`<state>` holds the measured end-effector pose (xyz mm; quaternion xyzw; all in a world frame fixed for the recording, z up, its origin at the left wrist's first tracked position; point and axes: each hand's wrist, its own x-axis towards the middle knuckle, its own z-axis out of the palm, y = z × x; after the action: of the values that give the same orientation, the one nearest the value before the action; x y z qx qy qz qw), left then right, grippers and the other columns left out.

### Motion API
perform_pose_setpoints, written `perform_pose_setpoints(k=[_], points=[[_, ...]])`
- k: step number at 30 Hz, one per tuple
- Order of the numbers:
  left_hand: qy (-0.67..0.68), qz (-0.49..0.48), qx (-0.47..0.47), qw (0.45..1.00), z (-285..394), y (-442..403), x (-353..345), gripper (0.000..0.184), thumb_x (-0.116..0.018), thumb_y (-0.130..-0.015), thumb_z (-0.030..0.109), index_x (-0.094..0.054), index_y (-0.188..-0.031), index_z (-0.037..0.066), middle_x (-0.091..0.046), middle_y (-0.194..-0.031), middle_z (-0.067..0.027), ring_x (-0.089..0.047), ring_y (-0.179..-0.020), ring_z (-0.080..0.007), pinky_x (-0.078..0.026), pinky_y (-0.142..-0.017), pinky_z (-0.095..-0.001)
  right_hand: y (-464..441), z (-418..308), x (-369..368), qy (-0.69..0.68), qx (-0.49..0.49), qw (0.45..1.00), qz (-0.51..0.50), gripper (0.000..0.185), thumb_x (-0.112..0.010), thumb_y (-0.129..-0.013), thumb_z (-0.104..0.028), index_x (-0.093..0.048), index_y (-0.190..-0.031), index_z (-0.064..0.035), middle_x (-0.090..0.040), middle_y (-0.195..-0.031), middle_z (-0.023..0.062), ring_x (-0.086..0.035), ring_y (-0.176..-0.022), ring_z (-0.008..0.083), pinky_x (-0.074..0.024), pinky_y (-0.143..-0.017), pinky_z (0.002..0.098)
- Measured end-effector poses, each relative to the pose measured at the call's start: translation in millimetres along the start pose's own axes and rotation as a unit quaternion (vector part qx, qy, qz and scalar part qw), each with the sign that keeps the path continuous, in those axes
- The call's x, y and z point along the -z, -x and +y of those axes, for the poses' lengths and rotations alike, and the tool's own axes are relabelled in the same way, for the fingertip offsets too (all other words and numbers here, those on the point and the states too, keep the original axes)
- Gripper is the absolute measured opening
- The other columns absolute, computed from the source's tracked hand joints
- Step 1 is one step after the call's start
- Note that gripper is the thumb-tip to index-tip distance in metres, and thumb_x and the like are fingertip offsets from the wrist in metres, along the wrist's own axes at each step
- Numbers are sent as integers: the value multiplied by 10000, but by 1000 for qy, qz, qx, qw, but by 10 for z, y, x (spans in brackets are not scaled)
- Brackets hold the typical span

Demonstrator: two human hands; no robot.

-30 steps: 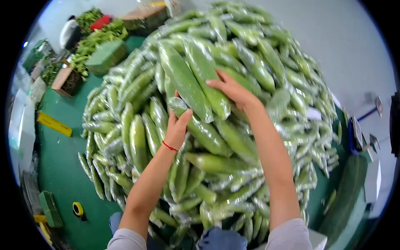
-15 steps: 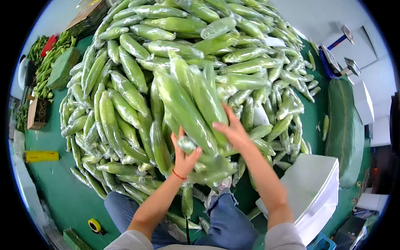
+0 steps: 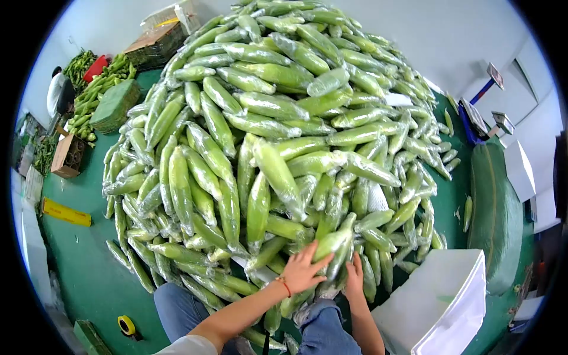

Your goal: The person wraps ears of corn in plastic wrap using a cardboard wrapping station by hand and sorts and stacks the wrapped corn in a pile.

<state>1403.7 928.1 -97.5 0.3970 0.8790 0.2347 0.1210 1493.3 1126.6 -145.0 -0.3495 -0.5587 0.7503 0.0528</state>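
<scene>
My left hand [image 3: 303, 270] reaches low at the front of a big heap of film-wrapped ears of corn in green husks [image 3: 204, 168]. Its fingers are partly spread over the lower end of one ear of corn [image 3: 334, 244]. From the other side my right hand [image 3: 354, 277] presses against the ears there, fingers pointing up along them. Ears are held between the two hands, close above my knee; their lower ends and part of the right fingers are hidden. A pale green ear [image 3: 278, 177] lies tilted on top of the heap.
A white foam box [image 3: 438, 302] stands at my right knee. Behind it lies a big green sack [image 3: 496, 219], with scales [image 3: 473, 118] farther back. On the left floor are a yellow roll [image 3: 66, 212], tape [image 3: 125, 325] and a cardboard box [image 3: 69, 155].
Both hands have come down and to the right from the middle of the heap. The large ears they held up are no longer raised; one pale ear now rests on top. The view has shifted.
</scene>
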Motion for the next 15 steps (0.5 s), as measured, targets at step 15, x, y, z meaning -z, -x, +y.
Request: perform_pose_setpoints(k=[15], points=[[241, 380, 121, 885, -1192, -903, 2288, 720, -666, -849, 139, -296, -1463, 80, -416, -1347, -186, -480, -1213, -275, -474, -950, -354, -1449, -2994, -2933, 349, 623, 679, -171, 542, -620, -888, -238, -437, -1368, -66, -423, -1387, 198, -396, -1279, 375, -331, -1066, 447]])
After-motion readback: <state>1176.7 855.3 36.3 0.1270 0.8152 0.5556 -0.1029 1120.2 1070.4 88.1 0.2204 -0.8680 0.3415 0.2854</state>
